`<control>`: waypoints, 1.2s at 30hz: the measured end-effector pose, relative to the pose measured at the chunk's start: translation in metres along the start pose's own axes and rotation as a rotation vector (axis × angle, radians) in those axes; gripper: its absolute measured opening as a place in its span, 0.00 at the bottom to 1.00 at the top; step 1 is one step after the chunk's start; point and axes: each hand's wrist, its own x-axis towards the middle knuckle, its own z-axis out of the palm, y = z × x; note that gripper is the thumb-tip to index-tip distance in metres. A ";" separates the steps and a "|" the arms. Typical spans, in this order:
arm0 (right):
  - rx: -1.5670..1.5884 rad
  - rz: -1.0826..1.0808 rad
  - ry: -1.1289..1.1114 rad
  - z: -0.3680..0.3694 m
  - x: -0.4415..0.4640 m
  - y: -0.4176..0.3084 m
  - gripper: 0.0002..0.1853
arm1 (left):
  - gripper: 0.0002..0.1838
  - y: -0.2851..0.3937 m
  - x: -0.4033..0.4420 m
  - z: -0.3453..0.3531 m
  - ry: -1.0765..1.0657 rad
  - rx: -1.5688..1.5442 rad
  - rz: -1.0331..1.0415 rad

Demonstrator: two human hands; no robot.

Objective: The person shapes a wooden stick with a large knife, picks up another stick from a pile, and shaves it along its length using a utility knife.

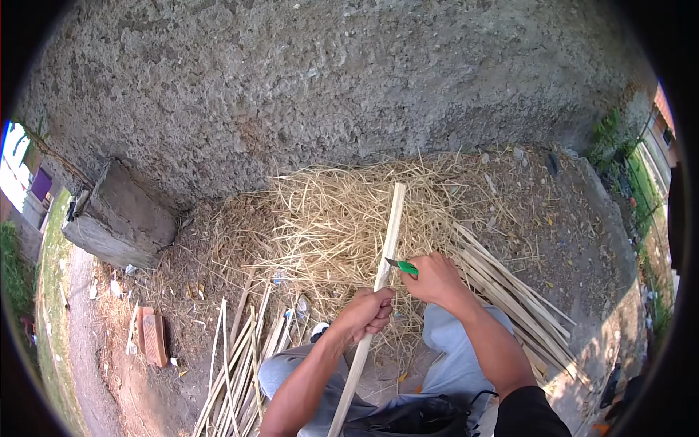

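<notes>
A long pale wooden strip (394,218) slants upward from between the person's legs, with its far end above the shavings. My left hand (368,313) is wrapped round it at about its middle. In my right hand (431,278) is a green-handled knife (408,268), its dark blade pointing left and meeting the strip just above my left hand. The fingers of my right hand are closed round the handle and partly hidden by the back of the hand.
Beyond the hands lies a heap of thin shavings (328,218) against a rough wall (328,87). Bundles of strips lie at right (510,291) and at lower left (237,379). A concrete block (127,218) stands at left, near a reddish brick piece (151,337).
</notes>
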 end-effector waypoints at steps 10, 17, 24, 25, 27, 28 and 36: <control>-0.208 -0.026 0.062 0.021 0.003 0.006 0.10 | 0.23 -0.010 0.005 0.010 0.194 0.366 0.131; -0.242 -0.013 0.142 0.040 0.017 0.015 0.09 | 0.21 0.004 -0.013 0.015 0.081 0.275 0.252; -0.227 -0.074 0.040 0.043 0.013 -0.002 0.08 | 0.22 0.007 -0.009 0.003 0.177 0.318 0.060; -0.149 -0.048 -0.003 0.042 0.013 -0.004 0.08 | 0.22 0.004 -0.008 0.001 0.210 0.375 0.074; -0.071 -0.023 -0.047 0.041 0.013 -0.008 0.08 | 0.22 -0.001 -0.003 -0.004 0.243 0.430 0.088; -0.037 0.016 0.012 0.041 0.014 -0.011 0.08 | 0.21 -0.004 -0.001 -0.006 0.223 0.448 0.256; 0.015 0.004 0.164 0.036 0.023 -0.003 0.09 | 0.14 -0.002 0.002 0.000 0.244 0.148 0.355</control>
